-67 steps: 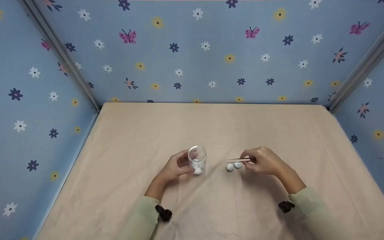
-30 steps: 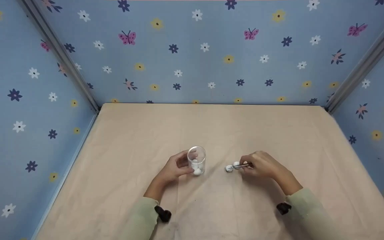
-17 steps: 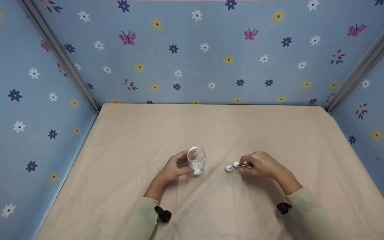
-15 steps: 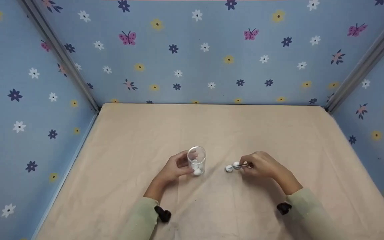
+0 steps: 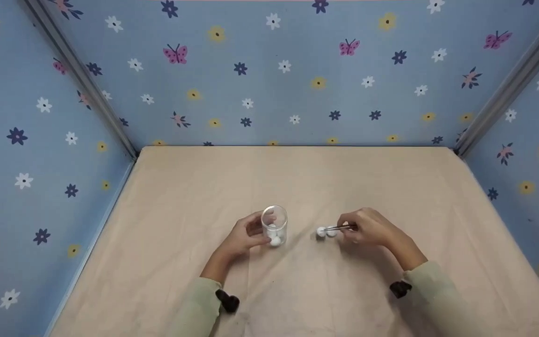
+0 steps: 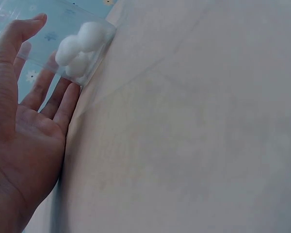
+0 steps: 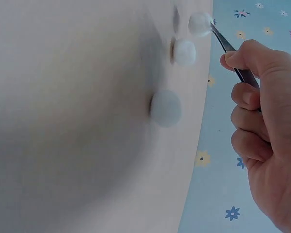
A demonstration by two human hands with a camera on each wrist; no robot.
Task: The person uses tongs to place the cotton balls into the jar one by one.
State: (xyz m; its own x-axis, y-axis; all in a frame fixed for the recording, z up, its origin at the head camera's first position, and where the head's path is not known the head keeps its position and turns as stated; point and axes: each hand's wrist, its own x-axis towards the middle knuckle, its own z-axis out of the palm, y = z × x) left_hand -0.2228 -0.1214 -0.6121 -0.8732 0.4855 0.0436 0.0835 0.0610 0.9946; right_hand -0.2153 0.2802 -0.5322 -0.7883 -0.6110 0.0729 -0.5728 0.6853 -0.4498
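Observation:
My left hand (image 5: 244,238) holds a clear cup (image 5: 280,224) upright on the table, fingers and thumb around its side. White cotton balls (image 6: 91,37) lie at the cup's bottom. My right hand (image 5: 367,228) pinches metal tweezers (image 5: 344,227), whose tips grip a cotton ball (image 7: 200,24). That ball hangs slightly above the table, apart from its shadow. Two more cotton balls rest on the cloth: a middle one (image 7: 185,52) and a nearer one (image 7: 166,108) in the right wrist view. Only one of these two shows in the head view, beneath the tweezers.
A beige cloth (image 5: 194,187) with light creases covers the table. Blue flowered panels (image 5: 293,56) stand behind it and on both sides, with grey metal posts (image 5: 82,79) at the corners. A dark strap piece (image 5: 227,301) sits at each wrist.
The right hand lowered the tweezers onto the leftmost cotton ball, held there, and has now raised it slightly off the cloth. The left hand and cup stay in place.

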